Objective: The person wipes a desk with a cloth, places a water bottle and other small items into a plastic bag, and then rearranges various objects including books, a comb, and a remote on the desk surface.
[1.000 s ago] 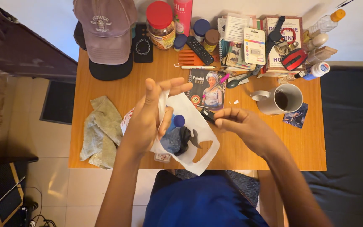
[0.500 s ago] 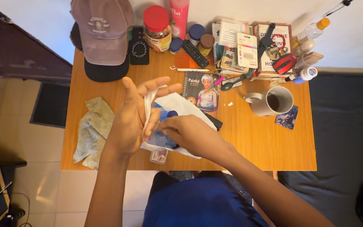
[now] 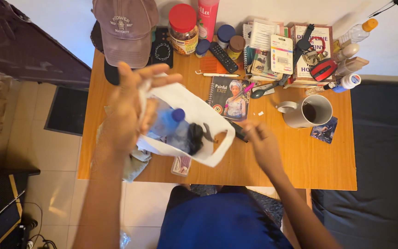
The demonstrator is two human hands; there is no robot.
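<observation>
Left hand (image 3: pixel 127 108) raised over the left half of the table (image 3: pixel 300 161), fingers closed on one handle of a white plastic bag (image 3: pixel 192 117); the bag hangs open above the near edge, and through its thin wall show a bottle with a blue cap (image 3: pixel 169 121) and a dark crumpled item (image 3: pixel 196 138) (kind cannot be told). Right hand (image 3: pixel 260 140) sits just right of the bag, fingers curled loosely, holding nothing that shows; a small black object (image 3: pixel 238 130) lies on the table just beside it. Partly hidden under the left forearm: one pale cloth (image 3: pixel 134 161) at the near left edge. One small packet (image 3: pixel 181 165) lies at the near edge below the bag. Far left corner: one cap (image 3: pixel 126 30). Along the far edge: one red-lidded jar (image 3: pixel 183 27), one remote (image 3: pixel 222 56), one orange comb (image 3: pixel 211 63), one stack of books (image 3: pixel 284 50). Mid-table: one spiral notebook (image 3: pixel 229 97). Right half: one mug (image 3: pixel 312 110) holding dark liquid, one small card (image 3: pixel 324 132) just beside it.
</observation>
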